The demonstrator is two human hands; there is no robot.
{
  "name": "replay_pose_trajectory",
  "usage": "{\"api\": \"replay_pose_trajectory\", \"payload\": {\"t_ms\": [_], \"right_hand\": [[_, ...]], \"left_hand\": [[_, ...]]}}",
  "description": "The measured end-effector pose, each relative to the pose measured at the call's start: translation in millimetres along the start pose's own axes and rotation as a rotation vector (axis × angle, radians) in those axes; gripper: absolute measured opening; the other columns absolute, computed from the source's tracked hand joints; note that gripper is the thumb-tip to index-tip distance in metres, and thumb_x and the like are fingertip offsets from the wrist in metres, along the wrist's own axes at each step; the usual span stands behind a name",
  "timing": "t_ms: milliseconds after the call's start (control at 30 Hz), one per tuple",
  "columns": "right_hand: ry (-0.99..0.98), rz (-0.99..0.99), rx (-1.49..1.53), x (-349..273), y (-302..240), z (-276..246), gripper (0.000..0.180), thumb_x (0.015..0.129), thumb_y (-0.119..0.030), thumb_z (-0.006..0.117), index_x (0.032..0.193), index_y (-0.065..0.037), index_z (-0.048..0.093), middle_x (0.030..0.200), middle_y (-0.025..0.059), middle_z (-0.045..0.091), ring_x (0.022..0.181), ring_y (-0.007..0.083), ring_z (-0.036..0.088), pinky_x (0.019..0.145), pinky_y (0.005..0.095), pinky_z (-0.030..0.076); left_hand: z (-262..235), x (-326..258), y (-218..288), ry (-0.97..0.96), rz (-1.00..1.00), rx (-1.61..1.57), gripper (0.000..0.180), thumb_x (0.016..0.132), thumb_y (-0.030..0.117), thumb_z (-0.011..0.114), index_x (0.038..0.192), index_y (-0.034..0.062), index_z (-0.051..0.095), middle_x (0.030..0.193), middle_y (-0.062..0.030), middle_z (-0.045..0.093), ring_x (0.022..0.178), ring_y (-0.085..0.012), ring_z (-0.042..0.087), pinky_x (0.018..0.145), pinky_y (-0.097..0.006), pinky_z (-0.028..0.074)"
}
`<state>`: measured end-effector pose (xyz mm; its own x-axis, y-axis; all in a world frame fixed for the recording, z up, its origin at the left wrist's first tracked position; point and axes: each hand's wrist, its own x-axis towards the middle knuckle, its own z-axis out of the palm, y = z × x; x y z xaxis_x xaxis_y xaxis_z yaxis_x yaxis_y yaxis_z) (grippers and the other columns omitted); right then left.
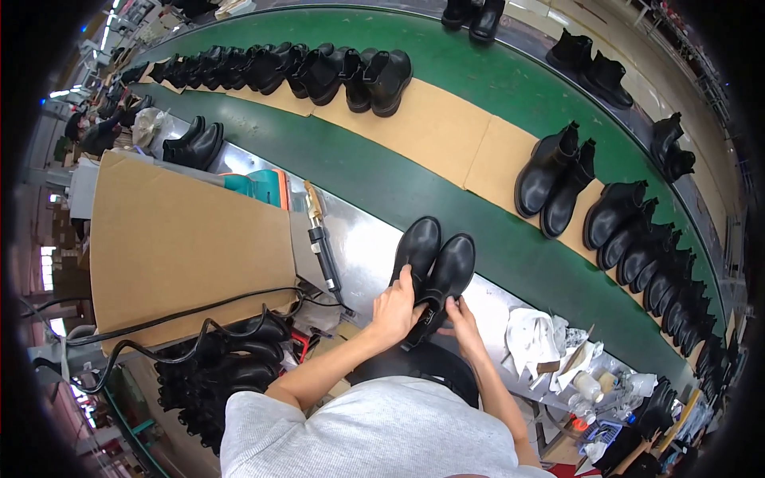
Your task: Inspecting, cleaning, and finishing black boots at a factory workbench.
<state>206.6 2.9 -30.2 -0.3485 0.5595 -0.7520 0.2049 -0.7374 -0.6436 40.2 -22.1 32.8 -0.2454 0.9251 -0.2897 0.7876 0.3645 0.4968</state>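
Two black ankle boots are held side by side in front of me, toes pointing away, over the near edge of the metal bench. My left hand [396,308] is closed around the ankle part of the left boot [417,244], a finger lying along its upper. Against the outer side of the right boot [454,267] is my right hand [464,325], its thumb and fingers at the shaft. My hands partly hide both shafts.
A green conveyor [343,151] carries rows of black boots on cardboard [434,131]. On the metal bench [362,239] lies a hot-air tool [323,253] beside a cardboard panel [191,239]. White crumpled paper [531,338] and small bottles [587,386] sit right. Black cables [179,317] hang left.
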Motion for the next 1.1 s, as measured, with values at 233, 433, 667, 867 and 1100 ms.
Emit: {"api": "replay_pose_trajectory", "payload": {"t_ms": [233, 433, 667, 867, 1100], "right_hand": [[-0.055, -0.121, 0.134, 29, -27, 6, 0.079, 0.085, -0.037, 0.063, 0.142, -0.004, 0.02, 0.121, 0.0118, 0.043, 0.106, 0.0214, 0.051, 0.078, 0.0319, 0.051], [-0.133, -0.42, 0.119, 117, -171, -3, 0.075, 0.088, -0.03, 0.06, 0.143, -0.001, 0.017, 0.143, 0.0161, 0.031, 0.126, 0.0217, 0.038, 0.099, 0.0321, 0.037], [-0.022, -0.619, -0.521, 146, -162, -45, 0.057, 0.086, -0.024, 0.063, 0.132, 0.002, 0.041, 0.131, 0.0176, 0.046, 0.124, 0.0246, 0.042, 0.098, 0.0344, 0.04], [0.959, -1.087, -1.171, 99, -214, -145, 0.061, 0.08, -0.03, 0.067, 0.132, -0.01, 0.042, 0.131, 0.0285, 0.038, 0.12, 0.0435, 0.037, 0.099, 0.0476, 0.033], [0.911, -0.507, -1.294, 164, -255, -182, 0.05, 0.076, -0.043, 0.068, 0.107, -0.006, 0.056, 0.105, 0.0279, 0.054, 0.101, 0.0415, 0.049, 0.084, 0.0479, 0.043]], "left_hand": [[-15, 77, -16, 0.057, 0.177, -0.118, 0.032, 0.073, 0.0, 0.052, 0.103, 0.0089, 0.044, 0.072, -0.026, 0.058, 0.073, -0.0479, 0.056, 0.063, -0.056, 0.043], [-88, 261, 2, 0.322, 0.386, -0.089, 0.043, 0.076, 0.013, 0.06, 0.117, 0.0079, 0.05, 0.094, -0.026, 0.061, 0.09, -0.0433, 0.058, 0.078, -0.049, 0.048], [-66, 260, -20, 0.23, 0.488, -0.276, 0.062, 0.084, 0.025, 0.06, 0.134, -0.0011, 0.034, 0.145, -0.0263, 0.02, 0.128, -0.0402, 0.033, 0.102, -0.04, 0.033], [-24, 84, -118, 0.519, -0.309, 0.15, 0.061, 0.07, 0.009, 0.068, 0.119, -0.0094, 0.037, 0.117, -0.029, 0.043, 0.114, -0.0405, 0.041, 0.096, -0.046, 0.035], [-2, 64, -188, 0.441, -0.615, 0.029, 0.044, 0.075, 0.014, 0.069, 0.102, -0.0049, 0.042, 0.091, -0.0274, 0.058, 0.084, -0.0453, 0.058, 0.074, -0.049, 0.046]]}}
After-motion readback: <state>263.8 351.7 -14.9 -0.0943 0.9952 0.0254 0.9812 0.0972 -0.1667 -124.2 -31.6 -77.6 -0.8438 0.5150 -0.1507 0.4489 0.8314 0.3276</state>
